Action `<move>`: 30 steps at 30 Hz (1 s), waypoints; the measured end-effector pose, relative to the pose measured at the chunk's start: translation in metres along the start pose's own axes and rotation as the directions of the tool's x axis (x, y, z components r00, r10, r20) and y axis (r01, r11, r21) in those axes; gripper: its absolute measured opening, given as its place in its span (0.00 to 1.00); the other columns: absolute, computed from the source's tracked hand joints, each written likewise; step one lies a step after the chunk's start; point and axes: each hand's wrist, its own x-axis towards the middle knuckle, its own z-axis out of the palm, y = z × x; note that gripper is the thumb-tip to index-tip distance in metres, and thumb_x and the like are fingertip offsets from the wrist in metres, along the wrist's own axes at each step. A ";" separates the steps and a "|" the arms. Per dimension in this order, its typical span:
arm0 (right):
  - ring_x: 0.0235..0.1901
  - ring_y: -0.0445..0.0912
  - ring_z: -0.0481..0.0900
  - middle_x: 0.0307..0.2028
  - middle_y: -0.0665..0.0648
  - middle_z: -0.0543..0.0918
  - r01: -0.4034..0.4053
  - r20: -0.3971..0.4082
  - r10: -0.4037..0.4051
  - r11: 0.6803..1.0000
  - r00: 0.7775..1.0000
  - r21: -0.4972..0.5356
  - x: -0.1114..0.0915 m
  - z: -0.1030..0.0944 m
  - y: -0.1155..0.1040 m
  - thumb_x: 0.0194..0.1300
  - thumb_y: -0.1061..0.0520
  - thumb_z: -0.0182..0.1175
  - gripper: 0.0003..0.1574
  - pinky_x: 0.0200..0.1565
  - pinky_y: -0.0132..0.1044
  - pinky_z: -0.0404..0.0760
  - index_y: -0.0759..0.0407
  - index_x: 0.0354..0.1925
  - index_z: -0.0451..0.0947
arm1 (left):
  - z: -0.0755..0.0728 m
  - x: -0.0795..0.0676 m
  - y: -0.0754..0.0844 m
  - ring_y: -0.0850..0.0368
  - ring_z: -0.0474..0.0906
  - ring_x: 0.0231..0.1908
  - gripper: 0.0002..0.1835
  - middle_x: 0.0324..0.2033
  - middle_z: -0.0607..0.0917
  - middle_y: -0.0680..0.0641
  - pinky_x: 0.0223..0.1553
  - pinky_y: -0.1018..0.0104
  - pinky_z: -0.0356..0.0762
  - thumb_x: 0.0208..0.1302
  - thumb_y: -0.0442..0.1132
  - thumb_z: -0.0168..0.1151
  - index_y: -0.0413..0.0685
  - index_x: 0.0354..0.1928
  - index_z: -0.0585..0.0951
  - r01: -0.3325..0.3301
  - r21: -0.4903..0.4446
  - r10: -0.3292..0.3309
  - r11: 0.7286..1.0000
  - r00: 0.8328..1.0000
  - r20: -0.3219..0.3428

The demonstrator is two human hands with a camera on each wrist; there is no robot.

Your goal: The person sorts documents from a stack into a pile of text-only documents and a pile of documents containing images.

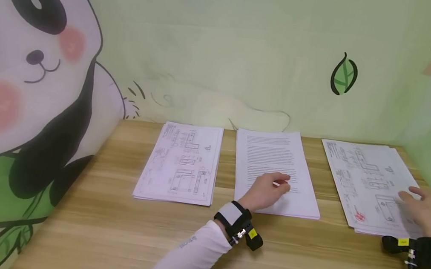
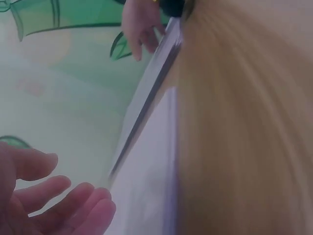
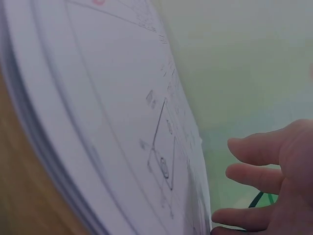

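Observation:
Three stacks of paper lie side by side on a wooden table. Above the middle stack, printed with lines of text, hovers my left hand; its fingers are loosely bent, with nothing between them in the left wrist view. My right hand is over the right edge of the right stack, which bears technical drawings and a red stamp. In the right wrist view its fingers are spread and hold nothing; whether the lowest ones touch the paper I cannot tell. Similar drawings cover the left stack.
The wooden table meets a pale green wall at the back. A large painted panda fills the left wall. Black straps with small cameras sit on both wrists, such as the left strap.

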 end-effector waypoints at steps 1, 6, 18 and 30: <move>0.56 0.75 0.56 0.64 0.85 0.50 0.001 0.002 -0.001 1.000 1.000 -0.003 -0.002 0.000 -0.002 0.68 0.44 0.42 0.44 0.54 0.69 0.60 0.75 0.68 0.47 | 0.007 0.001 0.003 0.60 0.80 0.43 0.19 0.46 0.84 0.49 0.38 0.72 0.76 0.65 0.43 0.54 0.50 0.56 0.78 0.007 -0.009 -0.007 1.000 1.000 0.008; 0.57 0.74 0.56 0.64 0.85 0.51 -0.033 0.014 0.033 0.999 0.999 -0.012 -0.015 -0.005 -0.013 0.68 0.45 0.42 0.43 0.55 0.68 0.60 0.75 0.67 0.48 | 0.040 0.003 0.019 0.65 0.79 0.37 0.18 0.44 0.85 0.51 0.33 0.75 0.75 0.63 0.44 0.56 0.51 0.55 0.79 0.032 -0.061 -0.028 0.998 0.997 0.066; 0.58 0.71 0.61 0.64 0.80 0.58 -0.068 -0.076 0.079 0.989 0.994 0.127 -0.011 -0.006 -0.009 0.67 0.47 0.43 0.40 0.43 0.58 0.67 0.66 0.70 0.50 | 0.096 0.016 0.037 0.55 0.82 0.43 0.24 0.42 0.86 0.45 0.51 0.58 0.80 0.58 0.37 0.60 0.41 0.57 0.75 0.320 -0.571 -0.196 0.756 0.943 0.268; 0.55 0.70 0.66 0.61 0.81 0.64 -0.024 -0.062 0.032 0.991 0.998 0.129 -0.020 -0.008 -0.020 0.67 0.47 0.43 0.40 0.37 0.52 0.69 0.70 0.68 0.52 | 0.117 0.037 0.040 0.45 0.82 0.44 0.15 0.40 0.84 0.38 0.52 0.46 0.77 0.62 0.32 0.55 0.39 0.51 0.75 0.338 -0.739 -0.241 0.582 0.940 0.240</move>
